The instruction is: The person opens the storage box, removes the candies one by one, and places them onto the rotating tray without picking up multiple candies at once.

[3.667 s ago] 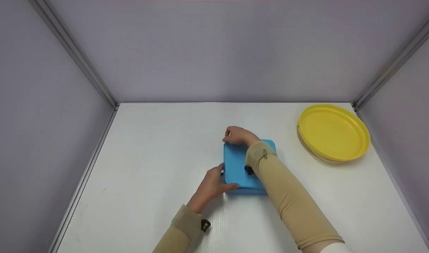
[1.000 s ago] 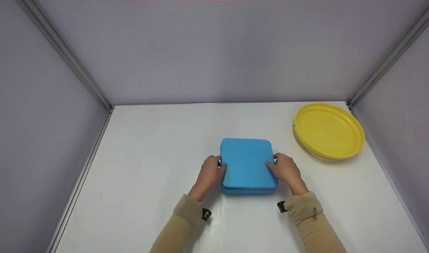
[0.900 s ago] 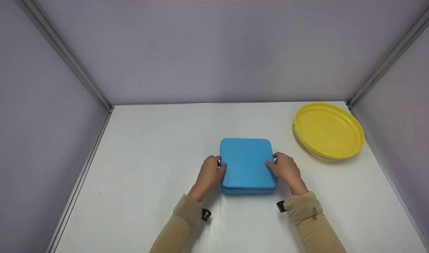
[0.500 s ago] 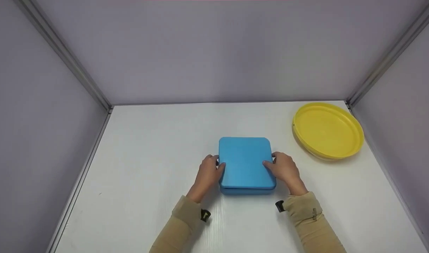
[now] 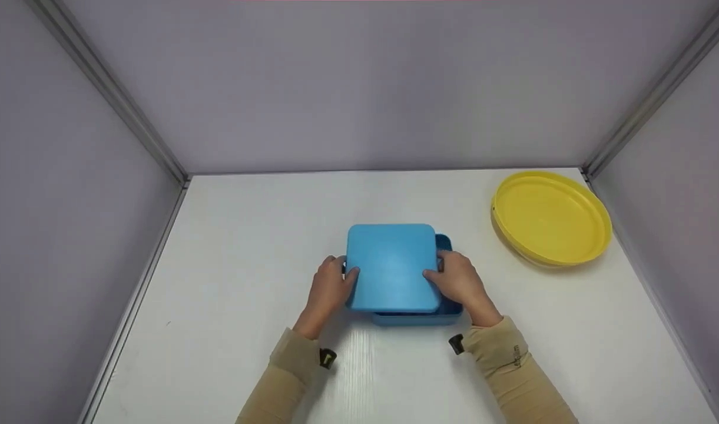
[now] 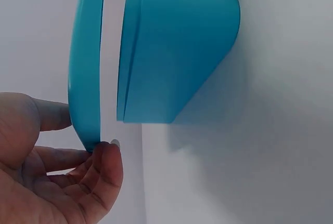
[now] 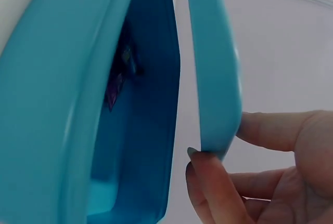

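Note:
A square blue lid (image 5: 391,266) hovers just above a blue box (image 5: 444,311) at the middle of the white table (image 5: 247,235). My left hand (image 5: 327,288) pinches the lid's left edge, and my right hand (image 5: 456,281) pinches its right edge. The lid sits shifted left of the box, so the box's right rim shows. In the left wrist view the lid (image 6: 86,68) stands apart from the box (image 6: 177,47), with my left hand (image 6: 67,174) on its edge. In the right wrist view the lid (image 7: 213,63) is off the box (image 7: 104,109), held by my right hand (image 7: 250,167). Something small and dark (image 7: 122,73) lies inside.
A round yellow plate (image 5: 550,218) lies at the back right corner of the table. Grey walls with metal corner posts close in the left, back and right sides.
Both hands have raised the lid off the box and carried it a little to the left. Earlier the right hand reached over to the far left corner of the shut box.

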